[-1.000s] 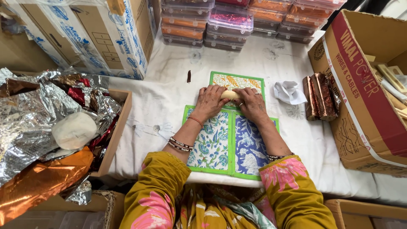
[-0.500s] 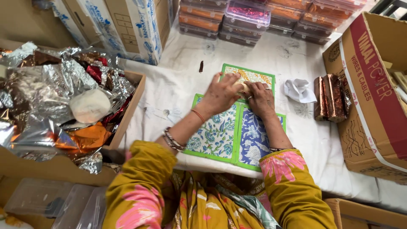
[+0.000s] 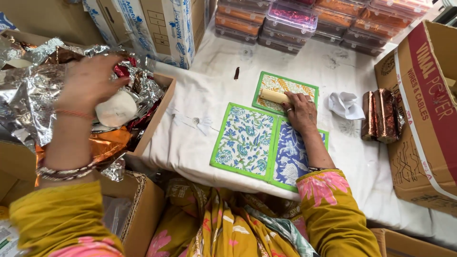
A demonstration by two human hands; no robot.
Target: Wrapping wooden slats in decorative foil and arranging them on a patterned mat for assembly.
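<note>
Left hand fingers cup white lump in foil box; right hand pins roll on mat. Loose foil could snag, lump may slip.

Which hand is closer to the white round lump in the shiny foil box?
Left. The left hand touches the white round lump from above in the foil box. The right hand lies far off on the small roll.

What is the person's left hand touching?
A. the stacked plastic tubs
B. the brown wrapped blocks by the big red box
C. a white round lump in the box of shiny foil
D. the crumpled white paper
C: the left hand reaches into the foil-filled box and rests on the white round lump, while the right hand holds a pale roll on the patterned mats.
</note>
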